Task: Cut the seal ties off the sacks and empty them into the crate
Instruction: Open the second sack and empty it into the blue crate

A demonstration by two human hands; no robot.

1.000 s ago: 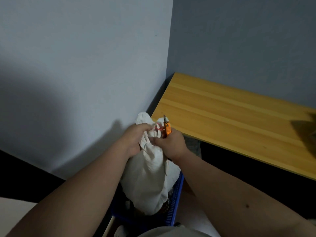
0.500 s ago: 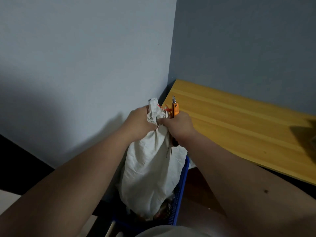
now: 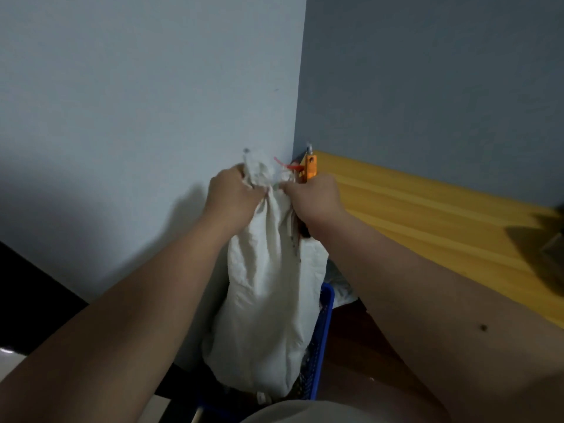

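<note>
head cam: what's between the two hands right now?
The bunched neck of the white sack, gripped by left hand and right hand; red seal tie just above.

I am standing in the bare corner of a plain room, likely a back room or storeroom of a home or small office; nothing tells me which. Two painted walls (image 3: 152, 102), pale blue-grey and unadorned, meet just beyond my grip. To the right of my grip a yellow wood-grain surface (image 3: 442, 227) runs along the far wall. Below my grip a blue plastic crate (image 3: 324, 325) sits on a dark floor (image 3: 360, 355).
</note>
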